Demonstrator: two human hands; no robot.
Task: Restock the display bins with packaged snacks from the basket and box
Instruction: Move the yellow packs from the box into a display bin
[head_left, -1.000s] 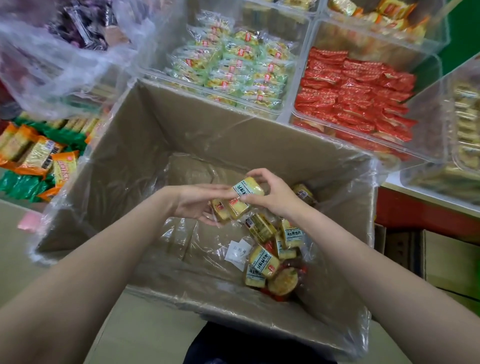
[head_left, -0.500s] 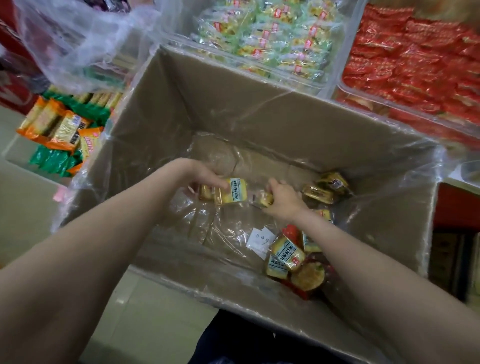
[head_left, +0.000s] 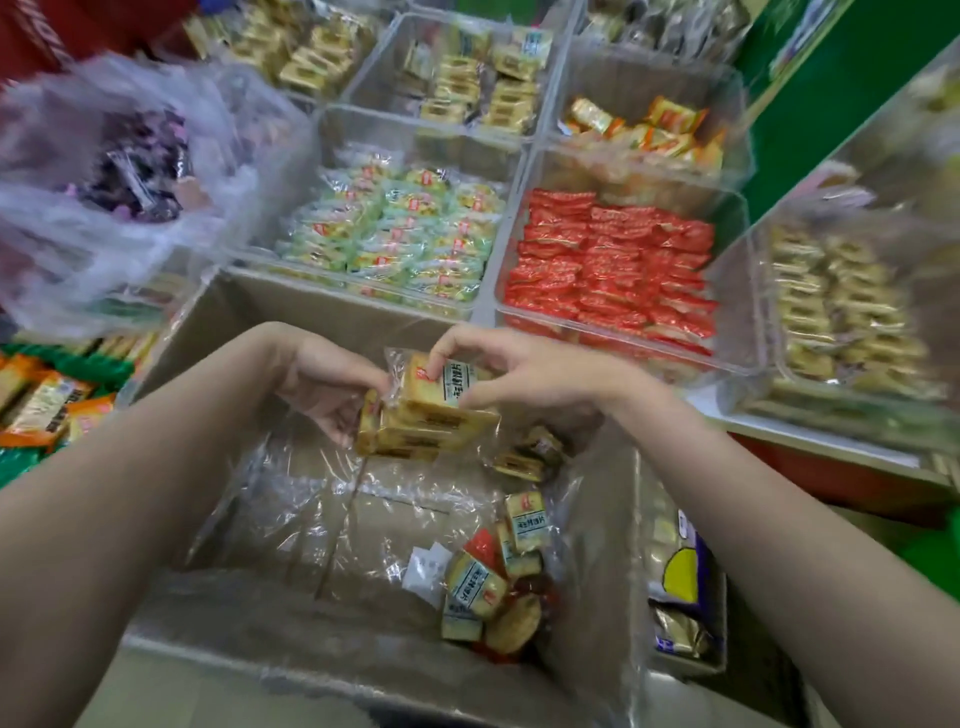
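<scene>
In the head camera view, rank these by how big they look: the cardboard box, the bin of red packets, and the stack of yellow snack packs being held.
1. cardboard box
2. bin of red packets
3. stack of yellow snack packs

The box lies nearer the camera, which exaggerates its lead.

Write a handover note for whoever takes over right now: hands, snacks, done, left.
Left hand grips a stack of yellow snack packs above the cardboard box. Right hand pinches the top pack of that stack.
Loose packs lie in the box's near right corner.
Done: a handful gathered.
Left: carry the stack to a display bin, then clear the remaining packs.
</scene>
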